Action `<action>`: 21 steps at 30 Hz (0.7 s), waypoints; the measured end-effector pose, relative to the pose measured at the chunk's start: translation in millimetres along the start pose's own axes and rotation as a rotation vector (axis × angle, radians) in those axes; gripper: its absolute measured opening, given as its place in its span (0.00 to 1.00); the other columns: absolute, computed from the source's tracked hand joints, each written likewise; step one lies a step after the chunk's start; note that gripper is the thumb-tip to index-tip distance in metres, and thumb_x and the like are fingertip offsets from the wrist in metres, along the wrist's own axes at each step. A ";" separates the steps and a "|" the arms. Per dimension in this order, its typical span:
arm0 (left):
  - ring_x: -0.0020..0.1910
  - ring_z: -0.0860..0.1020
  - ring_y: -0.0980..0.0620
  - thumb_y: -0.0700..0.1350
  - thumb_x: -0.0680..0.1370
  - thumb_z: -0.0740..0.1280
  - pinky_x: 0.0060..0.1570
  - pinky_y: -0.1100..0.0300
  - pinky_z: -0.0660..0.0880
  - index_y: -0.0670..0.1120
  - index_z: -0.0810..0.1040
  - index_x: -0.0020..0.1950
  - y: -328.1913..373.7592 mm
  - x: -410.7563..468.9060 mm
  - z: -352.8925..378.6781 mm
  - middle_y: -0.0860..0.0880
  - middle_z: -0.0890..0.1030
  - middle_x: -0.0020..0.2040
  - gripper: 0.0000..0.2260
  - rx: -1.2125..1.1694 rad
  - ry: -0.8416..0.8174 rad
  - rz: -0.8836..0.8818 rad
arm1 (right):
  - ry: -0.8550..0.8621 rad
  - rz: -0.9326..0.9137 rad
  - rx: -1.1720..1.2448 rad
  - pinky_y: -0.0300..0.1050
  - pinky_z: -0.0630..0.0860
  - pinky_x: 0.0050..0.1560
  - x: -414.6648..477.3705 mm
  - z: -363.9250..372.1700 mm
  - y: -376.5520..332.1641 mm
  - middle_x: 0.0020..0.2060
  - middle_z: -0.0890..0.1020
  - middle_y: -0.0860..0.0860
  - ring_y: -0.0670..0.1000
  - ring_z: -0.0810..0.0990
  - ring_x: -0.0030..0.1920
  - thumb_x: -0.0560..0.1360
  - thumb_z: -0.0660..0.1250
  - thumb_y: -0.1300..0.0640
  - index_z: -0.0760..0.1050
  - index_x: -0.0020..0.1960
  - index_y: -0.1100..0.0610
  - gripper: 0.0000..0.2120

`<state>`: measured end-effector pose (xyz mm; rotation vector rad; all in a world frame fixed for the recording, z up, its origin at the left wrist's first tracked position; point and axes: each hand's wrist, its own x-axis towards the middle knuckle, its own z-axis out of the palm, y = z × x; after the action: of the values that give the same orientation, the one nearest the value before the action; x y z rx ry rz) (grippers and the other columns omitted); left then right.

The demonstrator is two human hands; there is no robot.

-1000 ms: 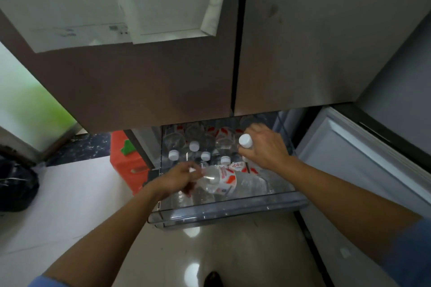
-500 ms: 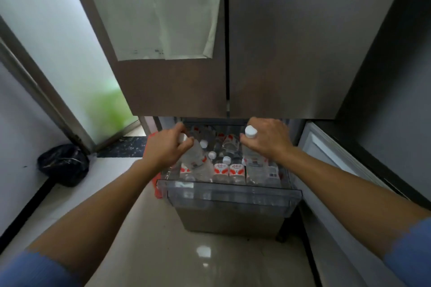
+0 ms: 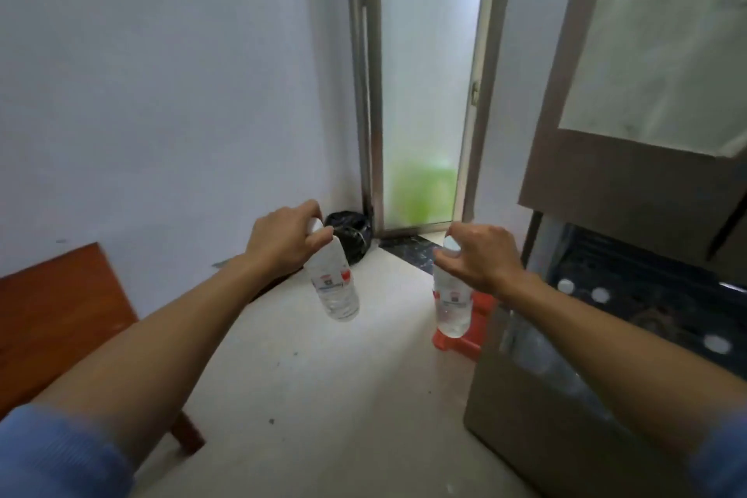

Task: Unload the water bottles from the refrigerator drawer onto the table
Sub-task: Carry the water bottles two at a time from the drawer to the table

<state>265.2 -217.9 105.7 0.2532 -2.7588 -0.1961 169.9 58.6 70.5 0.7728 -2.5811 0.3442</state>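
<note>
While you are gripping a water bottle by its capped neck in each of your hands, the left hand (image 3: pixel 283 241) closed on the left bottle (image 3: pixel 333 283) and the right hand (image 3: pixel 479 255) on the right bottle (image 3: pixel 450 301), both are hanging upright. The wooden surface (image 3: pixel 56 315) is lying low to your left, nearer the left hand. A second ago both bottles were sitting in the refrigerator drawer (image 3: pixel 630 319); now you are turning away from it.
</note>
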 end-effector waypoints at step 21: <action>0.40 0.76 0.54 0.59 0.78 0.61 0.35 0.62 0.69 0.50 0.71 0.53 -540.7 -308.9 -135.6 0.53 0.77 0.44 0.13 0.275 -0.195 -0.757 | -0.302 -0.732 0.339 0.47 0.79 0.40 80.9 191.1 -650.4 0.43 0.82 0.51 0.51 0.80 0.38 0.78 0.58 0.39 0.72 0.50 0.53 0.17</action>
<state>679.6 -696.8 34.6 1.4104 -2.7270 -0.0246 417.0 -575.3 12.9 1.9284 -2.2963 0.4541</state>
